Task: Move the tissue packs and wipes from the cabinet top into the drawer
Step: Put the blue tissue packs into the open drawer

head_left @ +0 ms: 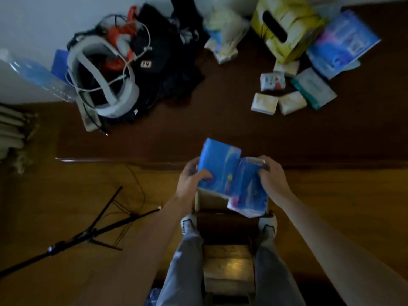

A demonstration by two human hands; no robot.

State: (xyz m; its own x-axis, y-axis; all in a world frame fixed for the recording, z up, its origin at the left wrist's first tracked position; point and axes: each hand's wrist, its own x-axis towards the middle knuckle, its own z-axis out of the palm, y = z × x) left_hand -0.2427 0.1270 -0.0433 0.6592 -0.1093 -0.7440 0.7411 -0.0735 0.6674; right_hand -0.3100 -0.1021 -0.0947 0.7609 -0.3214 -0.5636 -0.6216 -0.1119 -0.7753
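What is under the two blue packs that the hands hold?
The open drawer: a bare pale part shows beside the left hand. The blue packs and right hand cover the rest.

I see my left hand [191, 180] and right hand [272, 180] each gripping a blue pack [217, 166], [248, 188] above the open drawer [212, 202]; more packs [291, 102] lie on the cabinet top [198, 129].

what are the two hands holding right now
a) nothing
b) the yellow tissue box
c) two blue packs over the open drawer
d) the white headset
c: the left hand and right hand each grip one of the blue packs, held above the open drawer.
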